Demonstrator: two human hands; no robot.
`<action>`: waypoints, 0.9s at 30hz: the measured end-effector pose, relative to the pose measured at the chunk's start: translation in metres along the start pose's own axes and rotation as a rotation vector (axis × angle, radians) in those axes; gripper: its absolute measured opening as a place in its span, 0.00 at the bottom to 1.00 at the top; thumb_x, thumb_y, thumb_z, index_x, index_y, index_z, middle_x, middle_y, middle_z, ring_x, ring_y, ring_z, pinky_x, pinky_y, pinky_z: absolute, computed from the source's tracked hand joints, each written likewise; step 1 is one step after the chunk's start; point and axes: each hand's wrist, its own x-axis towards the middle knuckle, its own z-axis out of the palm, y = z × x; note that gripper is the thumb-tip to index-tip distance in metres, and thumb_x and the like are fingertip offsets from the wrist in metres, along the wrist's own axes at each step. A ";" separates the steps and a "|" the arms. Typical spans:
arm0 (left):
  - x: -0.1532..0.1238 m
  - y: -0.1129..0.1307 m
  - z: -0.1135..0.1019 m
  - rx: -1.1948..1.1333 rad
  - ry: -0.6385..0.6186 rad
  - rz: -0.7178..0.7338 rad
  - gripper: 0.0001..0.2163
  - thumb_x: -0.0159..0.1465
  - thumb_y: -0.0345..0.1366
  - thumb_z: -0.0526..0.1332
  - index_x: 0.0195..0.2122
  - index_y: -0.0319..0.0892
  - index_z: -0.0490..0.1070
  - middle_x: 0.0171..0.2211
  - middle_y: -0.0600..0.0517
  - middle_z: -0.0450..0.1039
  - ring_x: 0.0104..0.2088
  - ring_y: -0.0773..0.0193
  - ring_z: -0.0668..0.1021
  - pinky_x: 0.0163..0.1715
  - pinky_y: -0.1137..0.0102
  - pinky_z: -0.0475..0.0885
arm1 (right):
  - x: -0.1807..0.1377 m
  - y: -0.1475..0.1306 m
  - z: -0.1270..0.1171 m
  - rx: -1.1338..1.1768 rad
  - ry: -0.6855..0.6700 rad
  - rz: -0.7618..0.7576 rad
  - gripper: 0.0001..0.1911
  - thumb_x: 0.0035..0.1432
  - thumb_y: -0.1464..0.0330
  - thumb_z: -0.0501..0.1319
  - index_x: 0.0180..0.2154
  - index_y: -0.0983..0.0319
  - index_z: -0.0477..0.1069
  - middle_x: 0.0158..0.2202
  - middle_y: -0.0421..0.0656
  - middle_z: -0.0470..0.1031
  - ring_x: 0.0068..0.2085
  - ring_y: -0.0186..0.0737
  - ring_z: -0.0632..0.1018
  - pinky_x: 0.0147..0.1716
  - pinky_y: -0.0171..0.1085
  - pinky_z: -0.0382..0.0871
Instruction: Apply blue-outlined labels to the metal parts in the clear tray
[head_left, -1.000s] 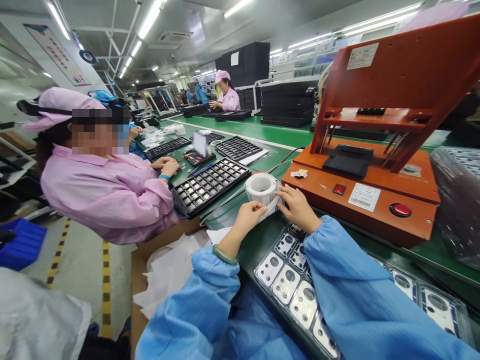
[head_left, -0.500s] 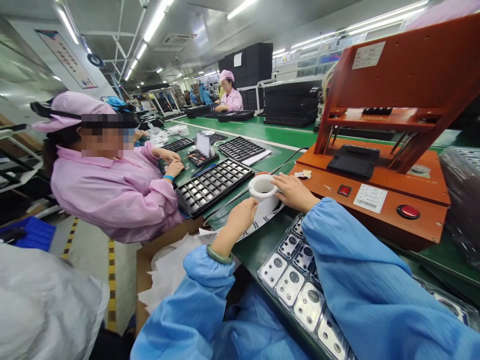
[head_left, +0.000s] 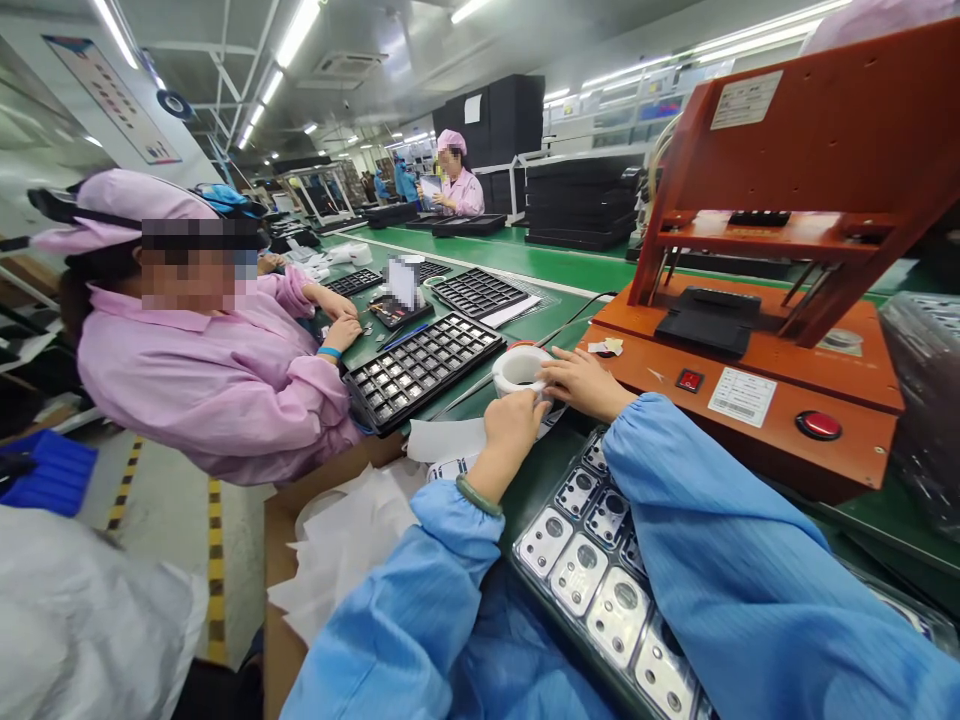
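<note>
A thick white roll of backing strip [head_left: 504,374] stands on the green bench in front of the orange machine. My right hand [head_left: 585,386] grips its right side, fingers on the rim. Against the roll's front, my left hand [head_left: 511,432] is closed in a pinch, its fingertips close to those of my right hand. What lies between those left fingertips is hidden. A loose white strip [head_left: 448,440] with dark outlines printed on it bends out left of my left wrist. Below my right forearm lies a clear tray of silver plates [head_left: 580,572] with round holes.
The orange press machine [head_left: 757,400] stands at the right with a red button [head_left: 818,425]. A black compartment tray [head_left: 427,368] lies left of the roll. A co-worker in pink [head_left: 217,380] sits at the left. A cardboard box [head_left: 285,560] holds white paper scraps [head_left: 352,550].
My left hand has moved right and closer to my right hand, along the roll's front. The loose strip now bulges out to the left. My right hand has barely moved.
</note>
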 end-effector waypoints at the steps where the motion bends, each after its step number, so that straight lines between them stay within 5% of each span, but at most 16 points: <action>1: 0.001 0.001 0.002 0.016 0.015 0.004 0.15 0.66 0.45 0.54 0.41 0.40 0.73 0.35 0.42 0.77 0.36 0.54 0.79 0.34 0.67 0.65 | 0.000 0.001 0.001 0.007 -0.001 -0.003 0.13 0.59 0.70 0.62 0.47 0.56 0.74 0.55 0.45 0.73 0.62 0.54 0.64 0.57 0.59 0.57; 5: 0.004 -0.001 0.011 0.071 0.083 0.081 0.15 0.69 0.40 0.49 0.41 0.39 0.73 0.33 0.42 0.76 0.35 0.56 0.78 0.31 0.68 0.64 | 0.003 0.006 0.008 0.042 0.002 -0.006 0.10 0.61 0.70 0.61 0.44 0.56 0.75 0.54 0.44 0.74 0.63 0.54 0.62 0.58 0.61 0.55; 11: 0.003 -0.013 0.020 0.108 0.152 0.397 0.11 0.68 0.30 0.51 0.36 0.40 0.73 0.32 0.46 0.75 0.36 0.59 0.76 0.33 0.67 0.63 | 0.012 0.008 0.017 0.118 -0.004 -0.011 0.07 0.61 0.71 0.61 0.41 0.58 0.75 0.48 0.46 0.78 0.62 0.51 0.64 0.58 0.60 0.53; 20: -0.036 -0.032 0.016 0.057 0.279 0.671 0.12 0.67 0.32 0.55 0.26 0.42 0.70 0.23 0.52 0.72 0.27 0.64 0.74 0.33 0.69 0.67 | 0.011 0.005 0.018 0.202 0.020 0.001 0.06 0.61 0.71 0.60 0.40 0.58 0.74 0.48 0.46 0.78 0.60 0.50 0.68 0.59 0.59 0.52; 23: -0.067 -0.069 0.007 0.003 0.345 0.622 0.09 0.67 0.32 0.54 0.30 0.43 0.71 0.25 0.54 0.73 0.29 0.66 0.75 0.44 0.68 0.69 | 0.008 0.005 0.018 0.224 0.036 0.005 0.06 0.61 0.70 0.60 0.40 0.58 0.74 0.49 0.45 0.77 0.60 0.50 0.68 0.59 0.59 0.51; 27: -0.112 -0.144 0.006 -0.066 0.482 0.308 0.07 0.67 0.33 0.55 0.35 0.43 0.72 0.30 0.50 0.76 0.33 0.63 0.77 0.47 0.63 0.68 | 0.004 0.002 0.018 0.244 0.070 0.014 0.07 0.61 0.68 0.59 0.41 0.58 0.73 0.51 0.46 0.76 0.61 0.50 0.67 0.60 0.60 0.50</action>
